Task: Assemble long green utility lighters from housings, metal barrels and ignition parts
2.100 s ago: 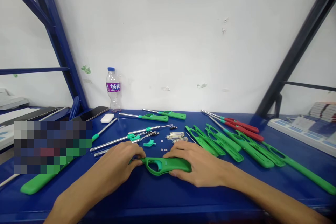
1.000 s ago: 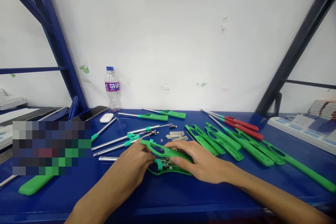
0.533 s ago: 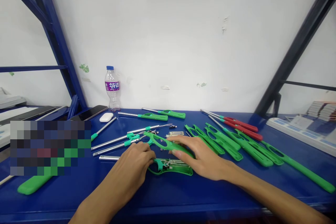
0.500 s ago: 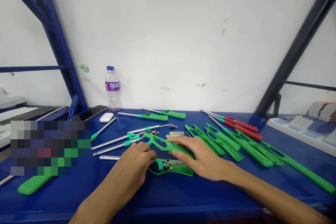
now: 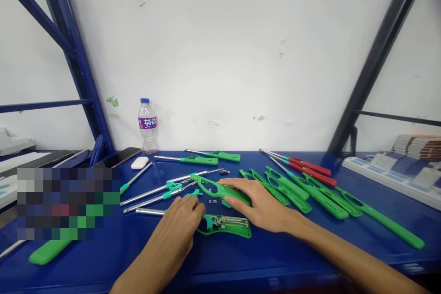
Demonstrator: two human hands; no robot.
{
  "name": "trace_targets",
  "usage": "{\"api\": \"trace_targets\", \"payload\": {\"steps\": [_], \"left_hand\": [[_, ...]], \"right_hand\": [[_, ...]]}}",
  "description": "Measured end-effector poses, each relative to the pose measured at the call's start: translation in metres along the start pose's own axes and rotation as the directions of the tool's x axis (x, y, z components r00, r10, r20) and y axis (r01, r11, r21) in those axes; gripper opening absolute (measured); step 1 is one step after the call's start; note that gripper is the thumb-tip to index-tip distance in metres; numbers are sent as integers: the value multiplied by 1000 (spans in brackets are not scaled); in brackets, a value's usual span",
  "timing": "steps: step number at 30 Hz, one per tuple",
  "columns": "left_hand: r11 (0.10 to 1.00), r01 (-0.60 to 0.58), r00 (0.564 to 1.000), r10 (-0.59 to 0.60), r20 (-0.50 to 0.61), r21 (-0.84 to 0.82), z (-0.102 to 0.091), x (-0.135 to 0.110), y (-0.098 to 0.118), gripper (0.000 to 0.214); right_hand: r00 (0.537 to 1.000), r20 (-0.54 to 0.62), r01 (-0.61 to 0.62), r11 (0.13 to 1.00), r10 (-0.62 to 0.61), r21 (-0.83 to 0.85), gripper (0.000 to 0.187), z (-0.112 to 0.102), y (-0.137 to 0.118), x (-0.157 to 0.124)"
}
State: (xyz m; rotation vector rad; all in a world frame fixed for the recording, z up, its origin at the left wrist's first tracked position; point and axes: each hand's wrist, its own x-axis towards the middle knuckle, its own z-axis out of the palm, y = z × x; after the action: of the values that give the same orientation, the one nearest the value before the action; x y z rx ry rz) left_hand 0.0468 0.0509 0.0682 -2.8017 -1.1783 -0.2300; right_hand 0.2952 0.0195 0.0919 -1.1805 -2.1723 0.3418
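Lower centre of frame: green lighter lower shell (image 5: 225,228), flat on the blue table (image 5: 220,262), open side up. Exposed inside: metal gas cell and thin wiring along the length, teal trigger piece at the left end. Long axis roughly left to right.

Just above it in the frame: matching green cover shell (image 5: 213,188), long, with an oval finger loop near its left end and pointed tip toward upper left. Apart from the lower shell, not seated on it.

Right hand (image 5: 265,206), entering from lower right: grip closed on the right end of the cover shell, fingers laid flat over its top, thumb hidden beneath.

Left hand (image 5: 181,223), entering from bottom centre: grip loosely curled, fingertips touching the left end of the lower shell by the teal trigger. Cannot tell whether pinched or only pressed.

Around:
- small metal bits (image 5: 211,201) between the two shells
- metal nozzle tubes with teal collars (image 5: 155,191) to the left
- row of empty green shells (image 5: 292,188) and red-handled lighters (image 5: 312,168) to the right
- water bottle (image 5: 147,124), phone (image 5: 119,157) and white earbud case (image 5: 139,162) at back left, by the wall
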Motion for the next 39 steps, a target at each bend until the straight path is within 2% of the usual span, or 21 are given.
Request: {"api": "trace_targets", "payload": {"steps": [6,12,17,22,26,29,33,35,39], "left_hand": [[1000,-15,998,16,54,-6,-9,1,8,56],[999,-2,999,4,49,-42,-5,1,9,52],[997,-14,999,12,-30,-74,4,0,2,49],[989,-119,983,104,-150,-91,16,-2,-12,47],[974,-186,964,154,-218,-133,10,-4,-23,45],[978,-141,960,97,-264,-153,-10,-13,-33,42],[984,52,918,-115,-381,-171,-32,-27,-48,31],[977,83,921,-150,-358,-196,-30,-30,-53,32],[956,52,990,-87,-109,-290,-16,-26,-54,34]], "right_hand": [[1000,15,-13,1000,13,-26,45,0,1,-1],[1000,-1,-13,999,13,-38,44,-2,1,0],[1000,-23,-8,998,7,-61,45,-4,-2,0],[1000,3,28,994,-27,-104,43,-5,-2,1],[996,79,61,990,-51,-123,37,-8,-2,-2],[991,121,63,991,-49,-117,34,-11,-5,-4],[984,172,66,992,-47,-106,34,-9,-9,-4],[977,204,78,990,-52,-119,33,-5,-10,-4],[969,241,101,982,-61,-159,30,2,-6,-6]]}}
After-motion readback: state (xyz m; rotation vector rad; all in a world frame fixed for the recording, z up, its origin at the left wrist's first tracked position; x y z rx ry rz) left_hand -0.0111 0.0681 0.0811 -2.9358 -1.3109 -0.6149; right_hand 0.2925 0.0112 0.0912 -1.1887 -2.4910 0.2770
